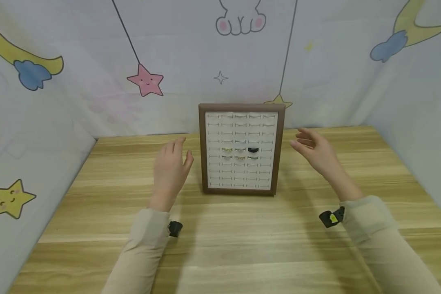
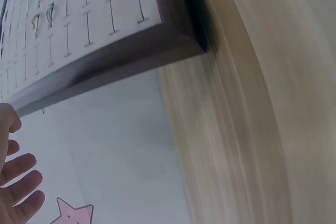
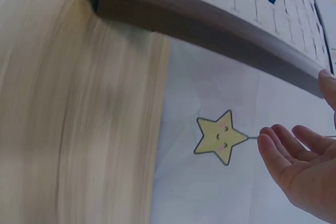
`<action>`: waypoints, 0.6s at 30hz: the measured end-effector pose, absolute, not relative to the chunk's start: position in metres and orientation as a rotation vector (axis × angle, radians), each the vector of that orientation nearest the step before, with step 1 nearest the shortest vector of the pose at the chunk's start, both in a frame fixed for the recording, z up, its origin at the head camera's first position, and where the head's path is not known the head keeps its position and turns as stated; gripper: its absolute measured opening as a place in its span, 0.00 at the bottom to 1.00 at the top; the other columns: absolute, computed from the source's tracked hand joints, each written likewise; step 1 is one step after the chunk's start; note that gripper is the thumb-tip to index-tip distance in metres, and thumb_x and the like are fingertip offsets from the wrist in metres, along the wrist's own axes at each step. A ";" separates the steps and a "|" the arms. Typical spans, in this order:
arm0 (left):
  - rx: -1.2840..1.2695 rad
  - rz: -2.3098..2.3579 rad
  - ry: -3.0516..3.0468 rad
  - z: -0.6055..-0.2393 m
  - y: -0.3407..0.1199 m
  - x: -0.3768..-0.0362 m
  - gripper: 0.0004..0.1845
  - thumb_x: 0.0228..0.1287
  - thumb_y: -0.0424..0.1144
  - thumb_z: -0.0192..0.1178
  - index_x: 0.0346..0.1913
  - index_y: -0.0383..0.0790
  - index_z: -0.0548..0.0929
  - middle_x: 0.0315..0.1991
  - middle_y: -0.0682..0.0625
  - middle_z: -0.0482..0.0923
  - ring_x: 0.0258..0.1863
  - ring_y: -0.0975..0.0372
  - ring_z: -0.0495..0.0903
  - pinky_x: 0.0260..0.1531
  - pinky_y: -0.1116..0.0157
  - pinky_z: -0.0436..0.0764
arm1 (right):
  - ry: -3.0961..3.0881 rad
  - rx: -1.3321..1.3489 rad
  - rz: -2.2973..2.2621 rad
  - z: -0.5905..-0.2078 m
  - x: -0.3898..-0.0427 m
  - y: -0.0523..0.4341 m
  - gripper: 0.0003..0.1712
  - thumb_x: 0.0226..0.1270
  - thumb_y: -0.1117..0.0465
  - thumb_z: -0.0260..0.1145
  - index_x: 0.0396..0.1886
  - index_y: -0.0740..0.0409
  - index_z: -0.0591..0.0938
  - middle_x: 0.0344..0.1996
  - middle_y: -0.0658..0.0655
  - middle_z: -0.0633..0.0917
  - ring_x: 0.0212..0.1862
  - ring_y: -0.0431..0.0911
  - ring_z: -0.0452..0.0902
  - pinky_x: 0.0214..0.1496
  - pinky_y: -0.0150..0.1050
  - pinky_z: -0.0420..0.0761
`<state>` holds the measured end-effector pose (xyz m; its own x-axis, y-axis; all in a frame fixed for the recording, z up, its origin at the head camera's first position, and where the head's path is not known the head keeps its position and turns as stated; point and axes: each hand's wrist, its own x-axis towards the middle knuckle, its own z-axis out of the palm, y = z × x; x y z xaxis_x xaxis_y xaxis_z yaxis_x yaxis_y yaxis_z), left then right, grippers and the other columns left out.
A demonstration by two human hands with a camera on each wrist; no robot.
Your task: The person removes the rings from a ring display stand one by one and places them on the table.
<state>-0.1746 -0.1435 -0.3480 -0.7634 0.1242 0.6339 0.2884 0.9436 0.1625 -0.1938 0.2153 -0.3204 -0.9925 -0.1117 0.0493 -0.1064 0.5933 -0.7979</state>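
A ring display board (image 1: 239, 175) with a brown frame and a white slotted face stands upright on the table. Several rings sit in its middle rows, among them a black ring (image 1: 253, 150) and a gold ring (image 1: 226, 149). My left hand (image 1: 170, 167) hovers at the board's left side, thumb apart from the fingers, holding nothing. On the other side is my right hand (image 1: 314, 151), its fingers relaxed and bent slightly toward the frame. In the wrist views, the left thumb (image 2: 8, 119) and right thumb (image 3: 328, 88) overlap the frame's edges.
The wood-grain table (image 1: 235, 245) stretches in front of the board. Behind it hangs a pale curtain (image 1: 183, 61) printed with stars and moons, which also closes off both sides. Black wrist cameras sit at both sleeve cuffs.
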 end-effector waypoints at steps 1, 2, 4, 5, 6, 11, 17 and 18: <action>-0.306 -0.344 -2.414 -0.347 -0.140 -0.174 0.17 0.65 0.35 0.57 0.54 0.29 0.76 0.45 0.36 0.81 0.44 0.45 0.81 0.46 0.54 0.81 | 2.787 -0.195 -1.424 -0.320 -0.195 0.213 0.41 0.70 0.44 0.57 0.74 0.59 0.56 0.68 0.68 0.67 0.69 0.62 0.64 0.66 0.59 0.68; -0.318 -0.363 -2.401 -0.346 -0.136 -0.174 0.17 0.65 0.35 0.57 0.54 0.30 0.77 0.44 0.36 0.81 0.43 0.46 0.81 0.45 0.55 0.82 | 2.772 -0.197 -1.442 -0.320 -0.196 0.210 0.41 0.70 0.45 0.57 0.74 0.59 0.56 0.68 0.68 0.67 0.69 0.62 0.64 0.67 0.58 0.68; -0.331 -0.411 -2.389 -0.345 -0.129 -0.174 0.16 0.65 0.34 0.57 0.53 0.31 0.77 0.43 0.37 0.82 0.42 0.47 0.81 0.42 0.56 0.83 | 2.747 -0.197 -1.466 -0.321 -0.198 0.205 0.42 0.69 0.44 0.58 0.75 0.58 0.55 0.69 0.67 0.66 0.70 0.61 0.63 0.67 0.57 0.68; -0.340 -0.429 -2.387 -0.344 -0.126 -0.173 0.15 0.65 0.34 0.57 0.53 0.31 0.78 0.43 0.38 0.82 0.42 0.47 0.81 0.40 0.56 0.84 | 2.734 -0.197 -1.473 -0.321 -0.199 0.203 0.43 0.69 0.44 0.59 0.75 0.57 0.54 0.69 0.67 0.66 0.70 0.61 0.63 0.68 0.57 0.68; -0.351 -0.448 -2.387 -0.344 -0.122 -0.173 0.15 0.65 0.34 0.58 0.53 0.31 0.78 0.43 0.38 0.82 0.42 0.48 0.81 0.38 0.57 0.84 | 2.719 -0.197 -1.485 -0.322 -0.200 0.201 0.44 0.69 0.44 0.59 0.75 0.57 0.53 0.69 0.67 0.65 0.70 0.61 0.62 0.68 0.57 0.67; -0.429 -0.506 -2.389 -0.342 -0.107 -0.172 0.15 0.65 0.35 0.59 0.53 0.32 0.79 0.43 0.40 0.81 0.42 0.51 0.82 0.38 0.60 0.84 | 2.657 -0.199 -1.542 -0.324 -0.202 0.193 0.44 0.68 0.47 0.61 0.76 0.57 0.52 0.70 0.67 0.64 0.71 0.60 0.61 0.69 0.56 0.67; -0.503 -0.541 -2.381 -0.344 -0.092 -0.174 0.14 0.63 0.35 0.62 0.50 0.34 0.80 0.42 0.43 0.82 0.43 0.53 0.82 0.41 0.62 0.84 | 2.628 -0.192 -1.573 -0.326 -0.204 0.187 0.42 0.69 0.53 0.61 0.75 0.60 0.52 0.69 0.68 0.65 0.71 0.60 0.62 0.69 0.54 0.68; -0.512 -0.547 -2.382 -0.344 -0.089 -0.174 0.14 0.63 0.35 0.62 0.50 0.35 0.80 0.42 0.43 0.82 0.43 0.53 0.82 0.41 0.62 0.84 | 2.629 -0.190 -1.570 -0.326 -0.204 0.186 0.42 0.69 0.54 0.61 0.75 0.60 0.53 0.69 0.68 0.66 0.70 0.60 0.63 0.69 0.54 0.68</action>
